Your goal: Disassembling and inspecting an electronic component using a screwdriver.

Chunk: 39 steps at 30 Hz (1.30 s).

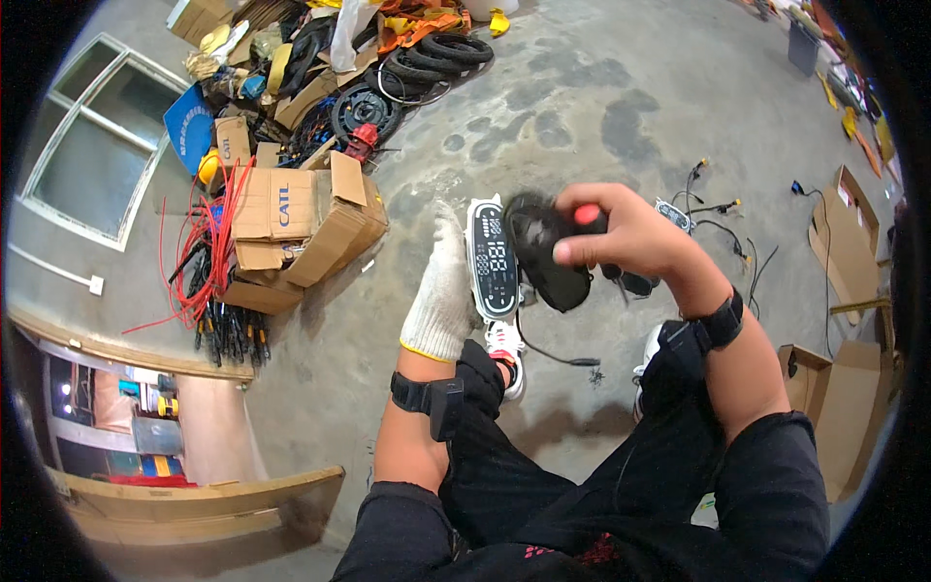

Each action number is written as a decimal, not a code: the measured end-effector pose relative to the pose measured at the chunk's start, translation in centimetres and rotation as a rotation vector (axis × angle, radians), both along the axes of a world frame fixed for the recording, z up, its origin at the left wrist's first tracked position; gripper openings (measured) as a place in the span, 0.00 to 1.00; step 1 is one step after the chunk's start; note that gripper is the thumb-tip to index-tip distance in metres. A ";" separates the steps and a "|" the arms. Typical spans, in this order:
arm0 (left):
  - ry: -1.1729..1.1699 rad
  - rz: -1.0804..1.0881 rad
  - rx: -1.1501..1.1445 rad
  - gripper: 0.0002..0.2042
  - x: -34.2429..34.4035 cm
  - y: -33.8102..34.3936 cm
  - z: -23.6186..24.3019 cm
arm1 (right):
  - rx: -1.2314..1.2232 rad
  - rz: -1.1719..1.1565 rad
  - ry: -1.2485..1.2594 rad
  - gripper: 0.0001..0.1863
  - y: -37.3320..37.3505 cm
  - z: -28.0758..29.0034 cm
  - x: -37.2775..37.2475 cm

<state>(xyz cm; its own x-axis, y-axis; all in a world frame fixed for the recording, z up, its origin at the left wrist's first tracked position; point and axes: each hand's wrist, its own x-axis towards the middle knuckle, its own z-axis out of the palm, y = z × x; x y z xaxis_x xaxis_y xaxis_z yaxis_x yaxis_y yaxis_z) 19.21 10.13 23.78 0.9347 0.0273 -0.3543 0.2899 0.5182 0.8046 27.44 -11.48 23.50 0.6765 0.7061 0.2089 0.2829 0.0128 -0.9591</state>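
Observation:
My left hand point(436, 291), in a white knit glove, is closed on the edge of an oblong digital instrument display point(495, 260) with a pale rim and dark face. A black cable point(553, 356) with a plug hangs below it. Close to the display's right side, my bare right hand point(630, 228) pinches a rounded black plastic cover point(548, 254). That same hand also grips a red-and-black handled tool point(589, 217), which looks like a screwdriver; its tip is hard to make out. The cover is slightly blurred.
A second display point(674, 215) lies on the concrete floor beside loose cables point(716, 206). Cardboard boxes point(291, 218), red cable point(184, 262) and black tyres point(436, 63) are heaped at the left and far left. Opened flat cardboard point(844, 233) lies at the right.

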 end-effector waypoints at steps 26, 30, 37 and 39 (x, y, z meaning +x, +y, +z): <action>-0.020 -0.017 0.005 0.34 -1.9 -1.7 -0.7 | -0.063 -0.384 0.046 0.20 -0.4 0.2 -1.0; -0.120 -0.030 -0.037 0.34 -1.7 -1.9 -0.6 | -0.091 -0.380 0.158 0.22 0.6 0.1 -1.2; -0.223 -0.041 -0.025 0.38 -1.1 -2.4 -0.9 | -0.051 -0.358 0.190 0.22 0.7 -0.3 -1.7; -0.187 -0.006 -0.010 0.39 -0.8 -2.6 -1.0 | -0.001 -0.310 0.261 0.22 0.5 -0.3 -1.9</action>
<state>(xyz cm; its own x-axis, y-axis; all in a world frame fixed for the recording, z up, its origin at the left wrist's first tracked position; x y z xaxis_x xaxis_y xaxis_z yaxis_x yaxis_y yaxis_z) 18.37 7.51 22.77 0.9844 0.0188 -0.1747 0.1390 0.5253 0.8395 25.56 -11.03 23.24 0.8878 0.4601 0.0014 0.0205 -0.0364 -0.9991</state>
